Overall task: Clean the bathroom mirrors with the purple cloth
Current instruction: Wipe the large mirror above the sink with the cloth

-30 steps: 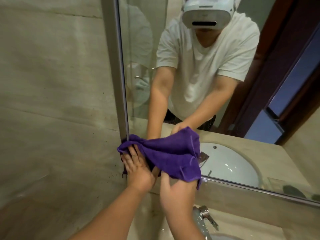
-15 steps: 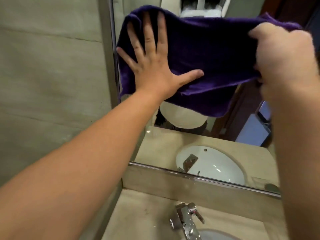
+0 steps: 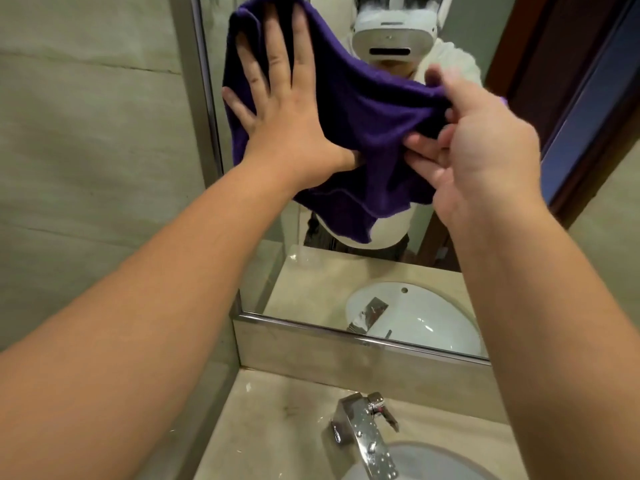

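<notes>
Beige stone wall at left; mirror (image 3: 311, 278) above the tabletop (image 3: 270, 427), chrome faucet (image 3: 363, 431) by the sink. Position of purple cloth (image 3: 363, 133): high on the mirror near its left frame, lower edge hanging loose. Grip of left hand (image 3: 287, 109): apart, fingers straight and splayed, palm pressing cloth to glass. Grip of right hand (image 3: 485, 150): clamped on the cloth's bunched right edge.

Bare left forearm (image 3: 166, 278) and bare right forearm (image 3: 540, 306). In reflection: rounded white plastic headset (image 3: 391, 39) with dark front slot, white T-shirt (image 3: 462, 60), dark trousers (image 3: 389, 252).
</notes>
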Demonstrator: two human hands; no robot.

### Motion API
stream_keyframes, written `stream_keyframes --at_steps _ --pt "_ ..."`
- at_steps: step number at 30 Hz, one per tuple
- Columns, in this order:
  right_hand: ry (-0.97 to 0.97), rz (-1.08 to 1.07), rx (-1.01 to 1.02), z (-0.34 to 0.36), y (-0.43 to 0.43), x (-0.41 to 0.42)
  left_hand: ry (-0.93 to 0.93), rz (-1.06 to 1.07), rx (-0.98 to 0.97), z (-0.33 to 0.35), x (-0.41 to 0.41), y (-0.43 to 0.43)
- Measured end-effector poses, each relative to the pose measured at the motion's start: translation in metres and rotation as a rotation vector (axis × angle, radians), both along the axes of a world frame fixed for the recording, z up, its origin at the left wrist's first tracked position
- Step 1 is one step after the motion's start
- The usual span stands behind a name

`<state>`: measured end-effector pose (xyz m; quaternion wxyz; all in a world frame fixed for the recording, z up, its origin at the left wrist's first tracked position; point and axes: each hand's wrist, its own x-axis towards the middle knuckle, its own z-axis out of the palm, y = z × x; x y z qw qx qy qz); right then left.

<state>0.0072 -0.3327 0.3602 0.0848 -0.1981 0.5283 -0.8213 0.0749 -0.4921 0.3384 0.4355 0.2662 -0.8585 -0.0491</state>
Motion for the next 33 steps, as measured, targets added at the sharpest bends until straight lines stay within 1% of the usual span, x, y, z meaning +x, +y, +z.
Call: stream_keyframes --at_steps 1,2,3,4,5,6,7,9,10,11,13,15,17,19,20,22,23,25,26,28,29,30,31,33 --pt "0.068 -0.023 0.006 0.001 0.001 -0.001 -0.005 -0.012 0.014 0.001 0.0 0.0" --pt "0.18 -0.062 0.032 0.001 0.0 0.001 -0.006 -0.018 0.032 0.001 0.0 0.002" --pt "0.34 -0.123 0.067 -0.001 -0.003 0.004 -0.004 -0.019 0.051 0.002 -0.003 0.005" --pt "0.551 -0.202 0.114 -0.007 -0.007 0.006 0.003 -0.02 0.074 0.001 -0.006 0.008" --pt "0.794 -0.266 0.226 -0.017 -0.013 0.005 0.015 -0.028 0.1 0.001 -0.009 0.013" --pt "1.001 -0.323 0.39 -0.026 -0.017 0.002 0.034 -0.042 0.125 -0.001 -0.013 0.017" --pt "1.118 -0.363 0.556 -0.032 -0.019 -0.005 0.051 -0.057 0.14 -0.003 -0.016 0.02" --pt "1.224 -0.466 0.806 -0.033 -0.014 -0.028 0.076 -0.08 0.14 -0.011 -0.021 0.023" --pt "1.265 -0.55 0.875 -0.031 -0.009 -0.041 0.097 -0.092 0.128 -0.016 -0.023 0.023" --pt "1.299 -0.637 0.902 -0.028 -0.004 -0.053 0.131 -0.1 0.117 -0.021 -0.025 0.024" --pt "1.34 -0.792 0.887 -0.024 -0.001 -0.072 0.218 -0.073 0.093 -0.03 -0.034 0.026" --pt "1.345 -0.908 0.875 -0.034 -0.007 -0.083 0.291 0.025 0.026 -0.039 -0.048 0.029" --pt "1.304 -0.987 0.88 -0.063 -0.012 -0.088 0.303 0.117 -0.057 -0.054 -0.062 0.028" --pt "1.237 -0.967 0.916 -0.113 -0.008 -0.089 0.283 0.141 -0.121 -0.092 -0.068 0.024" --pt "1.216 -0.931 0.968 -0.146 -0.002 -0.089 0.251 0.127 -0.145 -0.124 -0.066 0.022" --pt "1.17 -0.805 1.095 -0.219 0.014 -0.08 0.128 0.078 -0.137 -0.202 -0.054 0.025" --pt "1.114 -0.719 1.153 -0.254 0.02 -0.074 0.04 0.07 -0.107 -0.242 -0.046 0.029" --pt "0.984 -0.458 1.341 -0.314 0.032 -0.06 -0.123 0.063 -0.004 -0.306 -0.034 0.037" --pt "0.951 -0.356 1.422 -0.336 0.037 -0.053 -0.168 0.049 0.036 -0.328 -0.03 0.041" --pt "0.827 -0.231 1.498 -0.363 0.04 -0.05 -0.194 0.015 0.087 -0.351 -0.026 0.049" --pt "0.77 -0.21 1.462 -0.364 0.042 -0.048 -0.204 0.014 0.099 -0.351 -0.025 0.053" --pt "0.798 -0.24 1.375 -0.356 0.043 -0.047 -0.207 0.021 0.118 -0.345 -0.025 0.058" --pt "0.859 -0.302 1.291 -0.342 0.042 -0.048 -0.187 0.021 0.161 -0.33 -0.027 0.062" --pt "0.985 -0.44 1.136 -0.286 0.033 -0.057 -0.095 0.006 0.277 -0.277 -0.038 0.069"
